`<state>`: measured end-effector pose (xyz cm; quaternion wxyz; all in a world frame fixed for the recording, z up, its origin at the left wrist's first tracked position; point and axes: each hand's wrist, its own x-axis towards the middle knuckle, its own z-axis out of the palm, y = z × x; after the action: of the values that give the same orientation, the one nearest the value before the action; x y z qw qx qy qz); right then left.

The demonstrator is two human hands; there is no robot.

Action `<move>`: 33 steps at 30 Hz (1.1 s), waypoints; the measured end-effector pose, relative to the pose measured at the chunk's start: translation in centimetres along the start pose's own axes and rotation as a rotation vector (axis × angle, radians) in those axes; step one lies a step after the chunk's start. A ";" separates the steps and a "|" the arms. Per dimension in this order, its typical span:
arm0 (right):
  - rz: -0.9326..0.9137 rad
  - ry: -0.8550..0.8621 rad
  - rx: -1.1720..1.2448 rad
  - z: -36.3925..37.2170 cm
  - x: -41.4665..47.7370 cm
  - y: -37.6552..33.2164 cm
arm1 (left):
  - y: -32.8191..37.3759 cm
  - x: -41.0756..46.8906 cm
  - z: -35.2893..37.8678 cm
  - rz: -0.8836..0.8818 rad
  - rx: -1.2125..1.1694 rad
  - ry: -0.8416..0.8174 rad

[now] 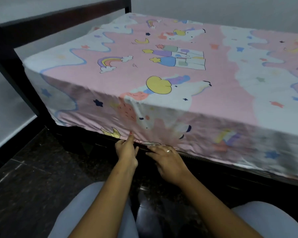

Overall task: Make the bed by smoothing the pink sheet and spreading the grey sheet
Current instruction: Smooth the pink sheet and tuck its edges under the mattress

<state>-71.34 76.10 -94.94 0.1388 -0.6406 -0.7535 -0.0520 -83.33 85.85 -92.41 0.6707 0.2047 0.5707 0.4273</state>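
Pink sheet [162, 69] covers the mattress, long axis running from lower left to upper right of frame. Left hand [126, 150] pinches its hanging hem at lower centre; right hand [169, 160] beside it, fingers loosely spread on the hem.

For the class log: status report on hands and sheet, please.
Left hand pinching pink sheet hem. Right hand flat at the lower edge, grip unclear. No grey sheet in view. Nothing in the way.

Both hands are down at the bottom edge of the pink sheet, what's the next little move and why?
Probably tuck the gathered hem under the mattress. The left hand and right hand sit at the pink sheet hem, where folds fan up from them, while the top lies flat.
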 end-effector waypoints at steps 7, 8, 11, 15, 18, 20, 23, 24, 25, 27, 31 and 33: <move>1.152 0.328 1.485 -3.9 -3.0 -0.8 | -2.9 -3.8 2.1 -0.066 0.053 -0.270; 1.169 0.306 1.591 -4.1 -2.9 -0.8 | -3.3 -4.6 2.4 -0.089 0.079 -0.351; 1.241 0.323 1.746 -4.1 -3.0 -1.7 | -4.9 -5.5 2.9 -0.149 0.186 -0.480; 1.367 0.567 1.812 -4.3 -3.5 -0.3 | -5.5 -5.0 3.1 -0.078 0.300 -0.490; 1.358 0.516 1.519 -3.8 -4.4 1.7 | -5.7 -5.0 3.3 0.030 0.371 -0.418; 1.312 0.393 1.291 -2.9 -5.2 2.0 | -6.1 -4.7 3.4 0.084 0.466 -0.352; 1.316 0.352 1.186 -2.2 -5.5 2.0 | -6.5 -4.6 3.8 0.129 0.570 -0.256; 1.327 0.346 1.177 -2.3 -5.4 2.0 | -6.5 -4.7 4.1 0.141 0.575 -0.237; 1.334 0.338 1.181 -2.6 -5.3 2.0 | -6.4 -4.9 4.2 0.145 0.575 -0.224; 1.340 0.311 1.244 -3.2 -5.4 2.2 | -6.1 -5.4 4.6 0.119 0.545 -0.211; 1.457 0.405 1.563 -5.3 -7.0 3.5 | -6.0 -6.7 5.0 -0.077 0.356 -0.250; 1.511 0.583 1.726 -7.1 -7.8 4.6 | -6.7 -8.1 5.5 -0.191 0.334 -0.323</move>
<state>-64.72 67.66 -90.78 0.6874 -0.5819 0.0903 0.4251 -75.72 76.80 -91.27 0.7472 0.3236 0.5357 0.2236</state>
